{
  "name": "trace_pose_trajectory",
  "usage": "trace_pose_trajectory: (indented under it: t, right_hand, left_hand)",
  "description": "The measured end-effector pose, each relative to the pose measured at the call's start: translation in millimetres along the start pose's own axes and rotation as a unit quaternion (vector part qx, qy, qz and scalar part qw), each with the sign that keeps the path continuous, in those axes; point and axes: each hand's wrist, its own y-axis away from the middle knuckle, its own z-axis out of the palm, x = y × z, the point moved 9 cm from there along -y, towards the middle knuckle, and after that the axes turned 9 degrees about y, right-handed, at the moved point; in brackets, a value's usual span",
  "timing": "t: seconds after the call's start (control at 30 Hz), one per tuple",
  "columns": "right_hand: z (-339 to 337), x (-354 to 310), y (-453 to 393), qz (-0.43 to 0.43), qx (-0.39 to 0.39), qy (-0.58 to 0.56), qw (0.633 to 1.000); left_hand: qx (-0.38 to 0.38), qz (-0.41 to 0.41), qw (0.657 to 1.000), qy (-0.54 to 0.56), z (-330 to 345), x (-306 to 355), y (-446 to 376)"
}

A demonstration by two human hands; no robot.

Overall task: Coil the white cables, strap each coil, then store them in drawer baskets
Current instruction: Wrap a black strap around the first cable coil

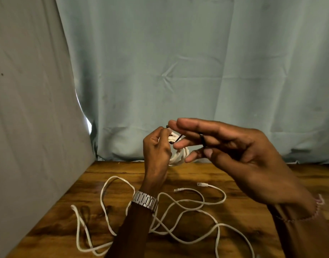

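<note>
My left hand (157,146) grips a small coil of white cable (179,155), held up above the far edge of the wooden table (243,183). A thin dark strap (176,139) runs around the coil's top. My right hand (234,153) is raised beside the coil, its fingers mostly straight, and its fingertips pinch the strap's free end near the left thumb. Most of the coil is hidden behind both hands. A long loose white cable (187,207) sprawls in loops over the table below my wrists, its two connector ends (201,184) lying near the middle.
A pale green cloth (197,62) hangs behind the table and a grey cloth (29,108) covers the left side. A metal watch (145,199) sits on my left wrist. The loose cable reaches the table's near edge.
</note>
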Motion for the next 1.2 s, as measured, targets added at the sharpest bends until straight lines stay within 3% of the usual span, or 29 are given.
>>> trace_pose_trajectory:
  t: [0.33,0.47,0.53,0.77,1.2]
  right_hand:
    - [-6.3,4.8,-7.1,-0.019,0.08,0.028,0.996]
    - [-12.4,6.6,-5.7,0.003,0.158,0.162,0.974]
    - [-14.1,10.3,-5.7,0.032,0.179,0.173,0.968]
    - [-4.4,32.8,-6.3,0.174,0.161,0.041,0.971]
    - [-5.0,45.8,-1.1,0.257,0.104,-0.008,0.961]
  left_hand:
    - [0.011,0.017,1.0,-0.022,-5.8,-4.8,-2.6]
    - [0.018,0.042,0.999,-0.012,-5.2,5.6,-1.4]
    - [0.002,0.067,0.998,-0.001,1.7,18.2,5.0]
    - [-0.06,0.129,0.99,0.009,20.5,45.9,18.9]
    - [-0.173,0.207,0.963,-0.006,40.5,67.4,36.3]
